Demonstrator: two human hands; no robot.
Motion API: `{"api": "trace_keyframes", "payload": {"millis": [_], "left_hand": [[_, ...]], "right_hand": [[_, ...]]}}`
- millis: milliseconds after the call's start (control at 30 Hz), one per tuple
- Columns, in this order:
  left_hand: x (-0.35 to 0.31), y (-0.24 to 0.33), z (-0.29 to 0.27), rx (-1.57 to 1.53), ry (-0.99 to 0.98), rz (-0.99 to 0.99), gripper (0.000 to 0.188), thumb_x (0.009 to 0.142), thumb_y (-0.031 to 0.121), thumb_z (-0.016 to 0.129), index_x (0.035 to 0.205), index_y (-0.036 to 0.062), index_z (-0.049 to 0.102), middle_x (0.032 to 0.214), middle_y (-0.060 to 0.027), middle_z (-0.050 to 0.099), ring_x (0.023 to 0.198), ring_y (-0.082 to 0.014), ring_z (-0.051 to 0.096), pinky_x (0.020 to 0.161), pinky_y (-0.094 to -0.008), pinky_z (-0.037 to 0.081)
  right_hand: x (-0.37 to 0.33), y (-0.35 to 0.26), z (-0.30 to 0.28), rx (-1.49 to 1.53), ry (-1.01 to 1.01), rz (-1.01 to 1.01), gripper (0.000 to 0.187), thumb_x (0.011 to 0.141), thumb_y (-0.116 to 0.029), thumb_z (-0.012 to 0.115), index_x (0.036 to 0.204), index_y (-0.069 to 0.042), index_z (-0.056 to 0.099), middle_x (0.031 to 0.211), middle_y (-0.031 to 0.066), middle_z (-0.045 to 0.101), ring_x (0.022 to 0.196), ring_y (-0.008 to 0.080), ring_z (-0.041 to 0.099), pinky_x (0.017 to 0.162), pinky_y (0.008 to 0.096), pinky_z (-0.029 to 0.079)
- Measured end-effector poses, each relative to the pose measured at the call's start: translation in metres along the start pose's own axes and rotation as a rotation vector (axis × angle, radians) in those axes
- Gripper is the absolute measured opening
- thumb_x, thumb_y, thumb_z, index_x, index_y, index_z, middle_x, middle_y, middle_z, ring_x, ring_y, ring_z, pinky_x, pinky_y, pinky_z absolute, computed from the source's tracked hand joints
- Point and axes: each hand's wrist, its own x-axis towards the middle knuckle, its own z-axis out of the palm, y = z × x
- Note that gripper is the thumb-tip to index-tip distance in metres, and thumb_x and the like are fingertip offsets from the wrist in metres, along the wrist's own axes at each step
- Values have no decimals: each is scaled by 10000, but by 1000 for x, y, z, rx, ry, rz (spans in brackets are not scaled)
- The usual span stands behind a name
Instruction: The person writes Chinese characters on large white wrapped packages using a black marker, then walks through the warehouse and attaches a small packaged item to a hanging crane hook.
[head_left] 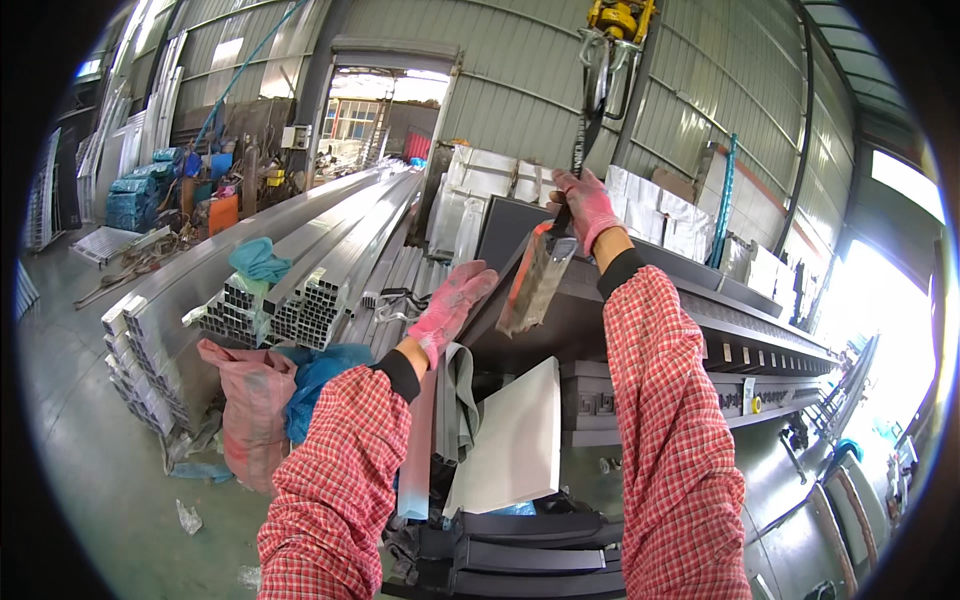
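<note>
My right hand (588, 208), in a pink glove, is raised and closed around a dark strap (579, 145). The strap hangs from the hook (598, 70) of a yellow hoist (620, 20). Just below that hand hangs a flat, worn metal-looking piece with an orange edge (540, 285); its exact kind is unclear. My left hand (452, 308), also pink-gloved, is held out with its fingers stretched and nothing in it. It is nearest to the end of a long dark grey beam (510, 235), and I cannot tell whether it touches it.
Bundled silver metal tubes (310, 300) lie to the left, beside a pink sack (250, 410) and blue plastic (325, 385). Stacked dark beams (690, 395) run off right. A white panel (515, 430) leans below my hands, above dark curved pieces (530, 555). A doorway (375, 120) stands behind.
</note>
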Motion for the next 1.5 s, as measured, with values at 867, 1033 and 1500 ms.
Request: {"api": "trace_keyframes", "payload": {"millis": [867, 1033, 1500], "left_hand": [[-146, -122, -213, -43, 514, -494, 634, 818, 526, 529, 1253, 73, 443, 1049, -58, 602, 903, -141, 567, 788, -260, 435], [-136, -132, -184, -140, 407, -456, 666, 786, 581, 555, 1249, 117, 437, 1072, -50, 601, 908, -135, 572, 777, -247, 432], [-136, -184, -79, -330, 190, -529, 498, 851, 478, 529, 1152, 82, 500, 951, -44, 612, 878, -141, 589, 781, -262, 454]], "right_hand": [[64, 92, -145, -523, 469, -3, 603, 758, -485, 656, 1151, -61, 485, 820, 4, 526, 605, 85, 419, 534, 244, 367], [8, 57, -157, -346, 456, 33, 741, 762, -477, 662, 1266, 6, 414, 663, 7, 509, 477, 87, 426, 451, 249, 344], [-189, 117, -216, -50, 342, 106, 235, 930, -283, 475, 985, -68, 553, 909, 28, 556, 724, 120, 571, 680, 251, 477]]}}
